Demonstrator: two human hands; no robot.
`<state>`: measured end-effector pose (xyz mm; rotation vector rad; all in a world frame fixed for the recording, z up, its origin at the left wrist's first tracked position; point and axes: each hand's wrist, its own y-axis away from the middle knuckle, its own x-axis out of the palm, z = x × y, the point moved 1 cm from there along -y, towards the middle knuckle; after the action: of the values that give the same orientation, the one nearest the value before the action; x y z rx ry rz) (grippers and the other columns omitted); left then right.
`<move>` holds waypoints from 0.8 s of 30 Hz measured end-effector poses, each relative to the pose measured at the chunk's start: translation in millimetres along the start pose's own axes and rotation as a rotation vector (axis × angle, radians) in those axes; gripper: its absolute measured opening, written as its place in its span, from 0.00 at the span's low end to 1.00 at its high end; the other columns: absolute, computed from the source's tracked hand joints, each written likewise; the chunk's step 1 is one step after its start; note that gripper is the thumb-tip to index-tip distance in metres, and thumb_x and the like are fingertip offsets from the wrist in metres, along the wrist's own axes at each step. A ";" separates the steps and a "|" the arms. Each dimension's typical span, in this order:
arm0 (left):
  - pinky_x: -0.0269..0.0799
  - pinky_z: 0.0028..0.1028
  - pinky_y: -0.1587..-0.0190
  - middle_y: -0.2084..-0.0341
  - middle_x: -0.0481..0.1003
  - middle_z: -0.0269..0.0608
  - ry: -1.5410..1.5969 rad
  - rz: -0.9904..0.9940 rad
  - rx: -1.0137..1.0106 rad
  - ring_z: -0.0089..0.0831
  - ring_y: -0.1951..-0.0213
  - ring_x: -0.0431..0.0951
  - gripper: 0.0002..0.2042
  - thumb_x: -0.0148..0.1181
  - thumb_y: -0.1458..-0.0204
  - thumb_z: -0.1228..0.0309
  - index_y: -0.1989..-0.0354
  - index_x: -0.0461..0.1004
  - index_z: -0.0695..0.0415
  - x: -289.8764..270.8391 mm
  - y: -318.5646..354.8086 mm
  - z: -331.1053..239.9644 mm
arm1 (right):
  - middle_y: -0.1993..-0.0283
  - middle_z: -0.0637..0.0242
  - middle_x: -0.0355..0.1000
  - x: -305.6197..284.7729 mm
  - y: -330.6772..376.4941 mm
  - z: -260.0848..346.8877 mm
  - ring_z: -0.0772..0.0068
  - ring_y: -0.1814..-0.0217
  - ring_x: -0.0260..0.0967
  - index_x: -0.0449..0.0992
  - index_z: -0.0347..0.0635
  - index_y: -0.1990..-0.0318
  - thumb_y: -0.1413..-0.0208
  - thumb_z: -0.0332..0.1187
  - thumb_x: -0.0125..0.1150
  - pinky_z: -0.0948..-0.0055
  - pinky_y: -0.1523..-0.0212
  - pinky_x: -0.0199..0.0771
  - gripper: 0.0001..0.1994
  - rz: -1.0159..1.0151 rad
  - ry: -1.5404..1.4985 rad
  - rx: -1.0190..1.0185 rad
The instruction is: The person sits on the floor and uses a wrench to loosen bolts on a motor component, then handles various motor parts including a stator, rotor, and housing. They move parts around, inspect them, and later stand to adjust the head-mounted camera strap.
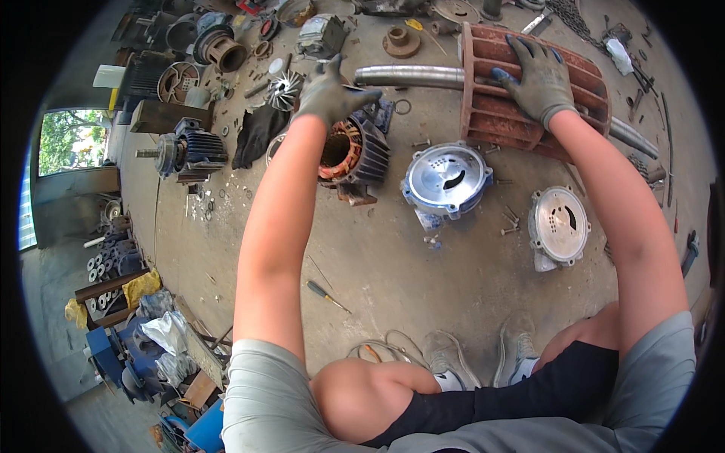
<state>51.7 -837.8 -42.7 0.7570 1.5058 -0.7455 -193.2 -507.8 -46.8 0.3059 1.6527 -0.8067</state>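
My left hand (pixel 326 94), in a grey work glove, is over the far edge of an open motor housing (pixel 371 155). Its fingers are spread and nothing shows in them; whether it touches the housing is hidden. Copper windings (pixel 349 155) line the housing's bore. To the right, my gloved right hand (pixel 542 83) lies with fingers apart on a large red-brown ribbed rotor (pixel 483 113). A thick steel shaft (pixel 411 75) runs through that rotor, sticking out at both ends. Nearer to me are a round silver motor end cover (pixel 445 175) and a smaller one (pixel 560 219).
A small finned motor (pixel 200 155) and a black cloth (pixel 259 136) lie to the left. A screwdriver (pixel 328 296) and loose bolts (pixel 510 222) are on the concrete floor. A flanged hub (pixel 400 43) stands beyond the shaft. Scrap parts (pixel 162 332) are heaped at the lower left.
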 end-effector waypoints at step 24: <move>0.69 0.48 0.33 0.37 0.66 0.60 0.341 -0.287 -0.111 0.57 0.36 0.70 0.53 0.83 0.54 0.56 0.23 0.56 0.60 -10.2 278.4 68.7 | 0.31 0.50 0.69 -20.9 20.2 17.9 0.44 0.28 0.65 0.70 0.43 0.29 0.39 0.49 0.69 0.49 0.25 0.62 0.34 -0.090 -0.064 0.042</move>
<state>318.9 -733.1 -43.3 0.6107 1.9779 -0.7631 -162.1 -500.1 -34.8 0.2343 1.5999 -0.9106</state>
